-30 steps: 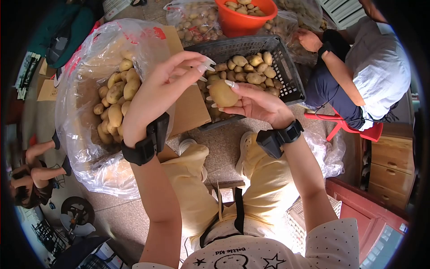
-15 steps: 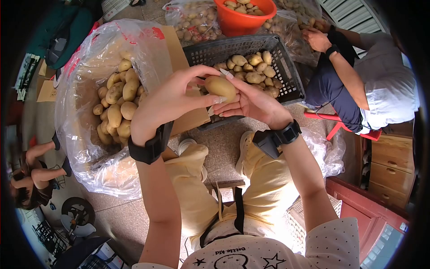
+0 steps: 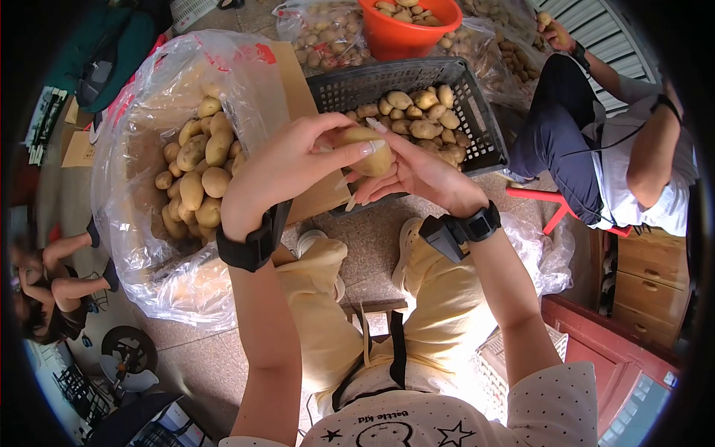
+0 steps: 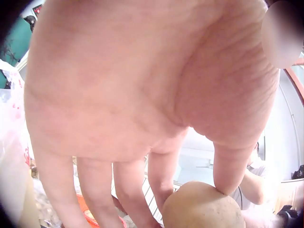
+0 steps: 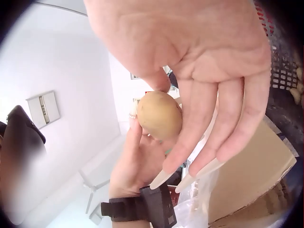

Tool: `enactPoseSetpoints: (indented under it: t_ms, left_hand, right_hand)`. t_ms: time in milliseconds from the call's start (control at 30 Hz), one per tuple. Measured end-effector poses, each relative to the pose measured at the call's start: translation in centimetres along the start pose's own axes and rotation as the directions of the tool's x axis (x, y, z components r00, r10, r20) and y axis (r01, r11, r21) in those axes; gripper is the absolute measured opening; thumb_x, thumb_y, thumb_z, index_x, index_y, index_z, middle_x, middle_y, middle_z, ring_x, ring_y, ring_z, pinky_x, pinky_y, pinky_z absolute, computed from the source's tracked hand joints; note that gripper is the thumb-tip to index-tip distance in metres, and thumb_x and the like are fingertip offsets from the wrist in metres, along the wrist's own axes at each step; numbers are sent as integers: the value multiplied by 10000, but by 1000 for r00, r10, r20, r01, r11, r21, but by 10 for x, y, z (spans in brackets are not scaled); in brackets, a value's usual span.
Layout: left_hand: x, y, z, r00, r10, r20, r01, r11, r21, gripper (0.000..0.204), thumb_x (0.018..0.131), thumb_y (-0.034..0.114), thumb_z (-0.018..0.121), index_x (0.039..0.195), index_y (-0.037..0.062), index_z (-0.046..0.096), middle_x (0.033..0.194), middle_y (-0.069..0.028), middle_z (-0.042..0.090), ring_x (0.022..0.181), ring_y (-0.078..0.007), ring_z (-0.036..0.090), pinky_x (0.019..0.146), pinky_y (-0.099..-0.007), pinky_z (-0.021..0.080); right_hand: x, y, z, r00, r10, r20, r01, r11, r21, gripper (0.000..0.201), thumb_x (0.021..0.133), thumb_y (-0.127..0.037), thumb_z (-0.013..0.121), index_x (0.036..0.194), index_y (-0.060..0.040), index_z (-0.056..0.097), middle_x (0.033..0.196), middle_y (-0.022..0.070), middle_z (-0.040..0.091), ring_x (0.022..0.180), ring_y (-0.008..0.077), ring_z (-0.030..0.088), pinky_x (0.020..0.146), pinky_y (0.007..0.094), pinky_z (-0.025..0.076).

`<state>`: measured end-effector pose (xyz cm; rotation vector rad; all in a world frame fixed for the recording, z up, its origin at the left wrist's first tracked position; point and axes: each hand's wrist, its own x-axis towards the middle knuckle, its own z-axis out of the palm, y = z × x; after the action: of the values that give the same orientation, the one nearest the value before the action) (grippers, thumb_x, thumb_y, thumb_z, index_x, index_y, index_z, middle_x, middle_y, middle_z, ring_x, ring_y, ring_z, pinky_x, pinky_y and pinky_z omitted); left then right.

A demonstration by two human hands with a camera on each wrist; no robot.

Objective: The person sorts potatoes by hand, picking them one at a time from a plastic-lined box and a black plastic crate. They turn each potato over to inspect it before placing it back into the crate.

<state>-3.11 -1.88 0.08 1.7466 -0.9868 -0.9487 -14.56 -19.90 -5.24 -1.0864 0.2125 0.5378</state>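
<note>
Both hands hold one smooth tan potato (image 3: 378, 162) over the near left corner of the black crate (image 3: 488, 160). My left hand (image 3: 287, 160) grips it from the left, thumb across its near side and fingers behind. In the left wrist view, the potato (image 4: 202, 209) sits against the thumb tip and index finger. From the right, my right hand (image 3: 428, 177) holds the same potato, its thumb at the top and fingers along the lower side. The right wrist view shows the potato (image 5: 160, 115) between both hands. More potatoes (image 3: 424, 128) lie in the crate.
On the left stands a plastic-lined carton (image 3: 123, 179) with potatoes (image 3: 192, 190). Beyond the crate are an orange tub (image 3: 406, 37) and bagged potatoes (image 3: 324, 37). Another person (image 3: 640, 156) sits on a red stool (image 3: 555, 216) at right, holding up a potato (image 3: 544, 18).
My left hand, earlier off the potato with fingers extended, has come down and gripped it. The potato has turned in the hands. The other person has raised an arm with a potato.
</note>
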Motion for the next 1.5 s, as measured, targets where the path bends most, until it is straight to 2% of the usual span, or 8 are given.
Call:
enactPoseSetpoints:
  t_ms: [367, 433, 667, 867, 1067, 1200, 1267, 1500]
  left_hand:
    - [0, 2, 7, 995, -90, -48, 94, 992, 82, 463, 917, 277, 615, 1253, -16, 489, 968, -64, 634, 799, -88, 609, 704, -223, 487]
    - [-1, -3, 11, 1000, 26, -17, -25, 999, 35, 533, 892, 272, 652, 1298, 0, 440, 946, -54, 609, 759, -83, 589, 675, -219, 482]
    - [7, -16, 16, 998, 52, -35, -47, 993, 108, 544, 860, 272, 694, 1254, -4, 441, 936, -62, 590, 801, -80, 562, 674, -217, 478]
    - [1, -3, 10, 990, -113, -85, 131, 961, 244, 526, 823, 267, 723, 1188, -17, 473, 943, -75, 585, 821, -112, 557, 689, -244, 484]
    - [0, -11, 5, 999, 12, -37, -7, 991, 131, 491, 824, 182, 696, 1227, 5, 479, 962, -86, 597, 832, -116, 561, 687, -259, 489]
    - [-5, 1, -3, 997, -51, 57, 41, 985, 167, 495, 833, 144, 679, 1269, 29, 473, 1043, -87, 591, 889, -114, 557, 735, -260, 491]
    - [-8, -4, -7, 992, 88, 90, -96, 992, 85, 494, 837, 124, 675, 1284, 50, 478, 1114, -74, 575, 961, -110, 539, 806, -259, 477]
    - [-15, 0, -16, 981, 186, 61, -181, 980, -82, 448, 848, 77, 653, 1265, 46, 494, 1146, -37, 566, 1029, -105, 518, 866, -260, 456]
  right_hand:
    - [-3, -4, 6, 999, -23, 37, 26, 997, -66, 746, 986, -552, 200, 1110, 67, 598, 969, 177, 687, 913, 210, 663, 879, 290, 496]
    - [-4, -5, 8, 999, -25, 24, 27, 999, -44, 731, 990, -546, 206, 1098, 66, 591, 985, 177, 679, 916, 212, 656, 874, 298, 501]
    - [-6, -9, 11, 998, -6, 68, 12, 996, -91, 684, 1012, -486, 159, 1182, 67, 525, 1037, 204, 646, 998, 255, 622, 917, 349, 471]
    - [-4, -7, 13, 989, 2, 145, 15, 993, -116, 746, 989, -552, 181, 1101, 63, 588, 1049, 187, 653, 980, 234, 627, 921, 321, 477]
    - [-6, -10, 21, 991, 17, 134, -2, 994, -107, 761, 994, -537, 130, 1151, 69, 563, 1078, 201, 638, 1027, 251, 608, 925, 354, 458]
    - [-4, -8, 18, 981, 35, 192, -10, 992, -129, 735, 999, -527, 144, 1215, 67, 519, 1097, 192, 634, 1032, 240, 612, 924, 326, 472]
    - [-4, -8, 20, 980, 34, 198, -9, 992, -126, 735, 999, -528, 142, 1217, 68, 512, 1095, 194, 634, 1032, 239, 612, 922, 331, 471]
    - [-6, -9, 22, 978, -23, 207, 48, 992, -119, 735, 988, -548, 118, 1264, 26, 484, 1100, 218, 623, 1051, 274, 596, 950, 378, 436]
